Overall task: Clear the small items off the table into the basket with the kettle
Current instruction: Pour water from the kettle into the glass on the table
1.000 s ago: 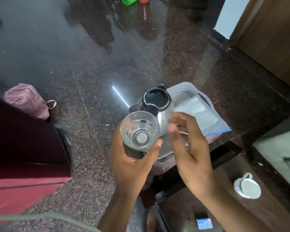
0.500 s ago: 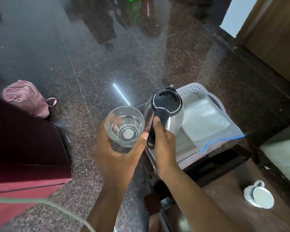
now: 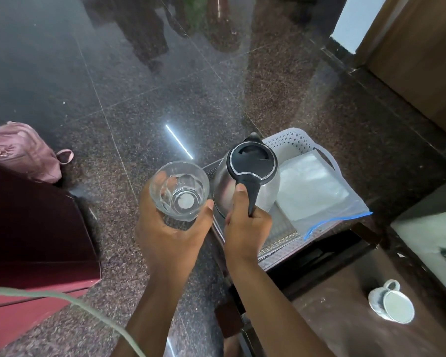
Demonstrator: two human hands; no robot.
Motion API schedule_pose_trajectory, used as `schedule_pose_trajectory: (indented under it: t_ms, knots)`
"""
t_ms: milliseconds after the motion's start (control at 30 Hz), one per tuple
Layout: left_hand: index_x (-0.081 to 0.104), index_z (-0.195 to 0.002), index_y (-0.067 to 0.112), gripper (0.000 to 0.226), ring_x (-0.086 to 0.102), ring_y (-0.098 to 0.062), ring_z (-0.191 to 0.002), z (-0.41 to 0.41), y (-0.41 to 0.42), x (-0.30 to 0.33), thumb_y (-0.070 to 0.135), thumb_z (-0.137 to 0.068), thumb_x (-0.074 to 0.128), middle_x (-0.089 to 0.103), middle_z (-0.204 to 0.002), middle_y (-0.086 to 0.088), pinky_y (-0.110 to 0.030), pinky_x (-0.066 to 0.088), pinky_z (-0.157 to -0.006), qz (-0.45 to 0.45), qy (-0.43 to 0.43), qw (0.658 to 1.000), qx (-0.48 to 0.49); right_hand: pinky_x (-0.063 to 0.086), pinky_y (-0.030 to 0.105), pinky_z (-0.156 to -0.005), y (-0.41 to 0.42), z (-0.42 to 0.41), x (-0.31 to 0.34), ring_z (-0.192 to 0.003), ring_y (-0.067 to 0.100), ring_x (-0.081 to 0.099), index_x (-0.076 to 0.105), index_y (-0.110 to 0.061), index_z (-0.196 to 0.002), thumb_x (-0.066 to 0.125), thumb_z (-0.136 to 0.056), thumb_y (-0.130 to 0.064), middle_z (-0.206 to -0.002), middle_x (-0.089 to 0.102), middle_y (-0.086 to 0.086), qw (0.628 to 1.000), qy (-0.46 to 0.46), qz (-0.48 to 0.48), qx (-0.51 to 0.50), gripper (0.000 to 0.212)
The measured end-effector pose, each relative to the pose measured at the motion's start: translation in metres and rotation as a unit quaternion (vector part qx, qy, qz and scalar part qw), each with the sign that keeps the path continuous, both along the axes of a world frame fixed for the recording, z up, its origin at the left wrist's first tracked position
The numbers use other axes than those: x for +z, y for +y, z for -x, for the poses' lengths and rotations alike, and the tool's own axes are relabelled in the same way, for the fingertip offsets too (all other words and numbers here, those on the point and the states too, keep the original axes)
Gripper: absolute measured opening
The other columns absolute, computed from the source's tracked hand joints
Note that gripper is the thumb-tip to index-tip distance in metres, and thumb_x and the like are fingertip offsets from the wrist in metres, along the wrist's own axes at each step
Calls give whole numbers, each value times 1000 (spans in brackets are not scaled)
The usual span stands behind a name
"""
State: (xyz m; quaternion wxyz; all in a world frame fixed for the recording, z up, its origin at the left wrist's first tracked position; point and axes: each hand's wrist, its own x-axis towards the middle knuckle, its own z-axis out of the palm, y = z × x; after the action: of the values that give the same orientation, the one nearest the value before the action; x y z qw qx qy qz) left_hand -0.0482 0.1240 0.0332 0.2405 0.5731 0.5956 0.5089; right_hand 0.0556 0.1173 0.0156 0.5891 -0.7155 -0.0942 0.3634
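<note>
My left hand (image 3: 173,238) holds a clear drinking glass (image 3: 179,191) upright, just left of the kettle. The steel kettle (image 3: 250,176) with a black lid stands in the white perforated basket (image 3: 291,140). My right hand (image 3: 245,222) is closed around the kettle's black handle, thumb on top. A clear zip bag with white paper (image 3: 312,189) lies in the basket to the kettle's right. A white cup (image 3: 394,304) lies on its side on the brown table (image 3: 345,318) at lower right.
The basket rests on a dark low stand over a polished granite floor (image 3: 165,99). A maroon cabinet (image 3: 31,228) stands on the left with a pink bag (image 3: 21,153) behind it. A pale cable (image 3: 62,297) crosses the lower left. A grey cushion (image 3: 430,228) is at the right.
My right hand moved from above the bag onto the kettle's handle and gripped it. The glass in my left hand shifted left, away from over the kettle.
</note>
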Motion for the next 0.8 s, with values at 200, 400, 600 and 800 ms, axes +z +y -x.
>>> schedule_pose_trajectory:
  t_ms: [200, 400, 600, 800]
  knots:
    - [61, -143, 17, 83, 73, -12, -115, -5, 4, 3, 51, -74, 91, 72, -126, 3, -43, 62, -101, 16, 0, 1000, -26, 50, 51, -54, -4, -18, -1, -46, 21, 43, 48, -17, -40, 66, -74, -71, -42, 43, 3, 998, -64, 18, 18, 66]
    - [60, -141, 29, 73, 71, -7, -114, -6, 12, 12, 45, -78, 94, 70, -126, 14, -22, 54, -102, -36, -17, 996, -82, 48, 50, -52, -15, -28, 17, -47, 20, 42, 50, -1, -49, 66, -74, -71, -45, 43, 8, 998, -47, -11, 47, 76]
    - [58, -140, 36, 72, 69, 7, -111, -8, 24, 23, 48, -78, 92, 70, -124, 22, -13, 53, -97, -52, -18, 996, -72, 37, 46, -50, -31, -54, 57, -50, 23, 34, 38, 4, -52, 65, -73, -72, -49, 29, 16, 996, -41, -53, 62, 82]
    - [63, -138, 25, 73, 68, 6, -110, -33, 19, 34, 49, -76, 92, 72, -125, 6, -25, 59, -96, -35, -1, 994, -100, 32, 51, -48, -64, -101, 103, -55, 27, 29, 33, 12, -58, 68, -71, -70, -55, 26, 31, 994, -42, -83, 59, 91]
